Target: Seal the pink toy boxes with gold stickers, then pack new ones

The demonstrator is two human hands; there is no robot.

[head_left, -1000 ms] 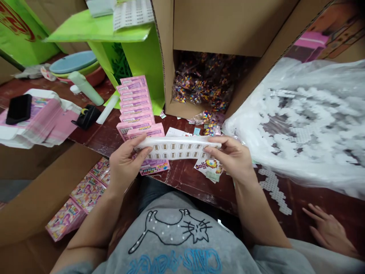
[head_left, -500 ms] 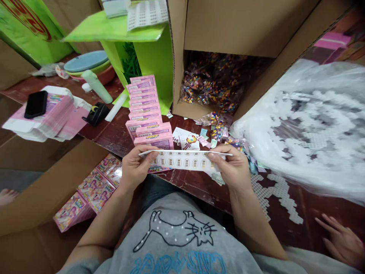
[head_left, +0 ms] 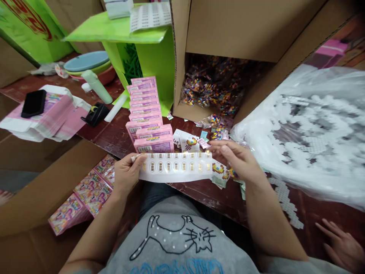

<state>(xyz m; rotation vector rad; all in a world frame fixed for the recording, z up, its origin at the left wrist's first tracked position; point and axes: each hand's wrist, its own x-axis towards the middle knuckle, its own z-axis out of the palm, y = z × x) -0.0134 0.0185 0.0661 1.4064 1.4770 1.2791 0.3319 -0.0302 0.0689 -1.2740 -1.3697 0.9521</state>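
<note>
My left hand (head_left: 129,171) pinches the left end of a white sticker sheet (head_left: 175,176) with rows of gold oval stickers. The sheet stretches out level in front of the pink boxes. Its right end hangs free, beside my right hand (head_left: 241,161). That hand is off the sheet, fingers pointing left and thumb apart, over printed cards (head_left: 221,171) and small bags. Behind the sheet stands a row of pink boxes (head_left: 154,142) on the dark red table.
A tall carton (head_left: 180,76) holds bags of colourful beads (head_left: 203,89). White pegboards lie in a clear plastic bag (head_left: 308,129) at right. A tape dispenser (head_left: 95,114), phone (head_left: 33,103) and flat pink boxes are at left. Another person's hand (head_left: 342,243) rests at lower right.
My right hand has let go of the sheet's right end and moved right. My left hand has shifted slightly left, and the sheet now shows more of its face.
</note>
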